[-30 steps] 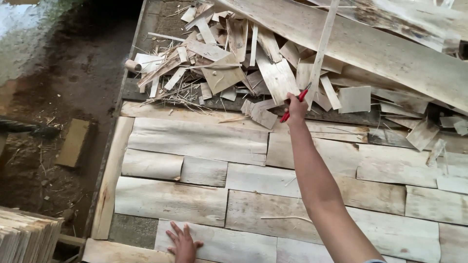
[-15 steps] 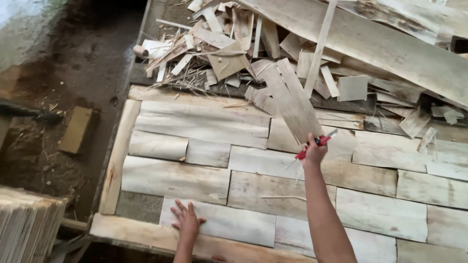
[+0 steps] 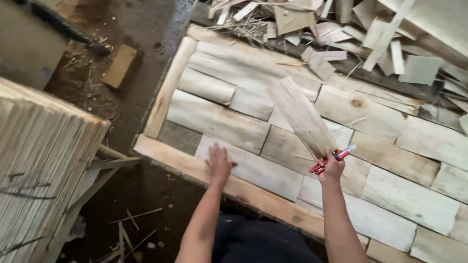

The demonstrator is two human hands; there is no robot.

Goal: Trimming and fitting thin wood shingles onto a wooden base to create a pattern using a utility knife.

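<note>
Figure legend, read from the wearer outward. Nearest, the left hand (image 3: 220, 163) lies flat and released, fingers spread, pressing on a pale veneer piece (image 3: 253, 168) just inside the wooden frame rail (image 3: 243, 187) along the near edge of the tabletop (image 3: 181, 138). Beside it, the right hand (image 3: 332, 168) is clenched around two things together: a red utility knife (image 3: 334, 158), its tip jutting to the right, and the lower end of a narrow veneer strip (image 3: 302, 117) that rises tilted up and to the left, clear of the layer beneath. Beyond the hands, flat veneer pieces (image 3: 219, 122) lie edge to edge in staggered rows inside the frame; one small grey gap shows near the left rail. Farthest, a loose heap of offcuts (image 3: 341, 29) borders the rows. At left, apart from the tabletop, stands a stack of veneer sheets (image 3: 44, 160).

Judged step: a fresh strip is carried in for fitting. Placing it would call for lowering it flat against a neighbouring edge, the knife kept clear.
</note>
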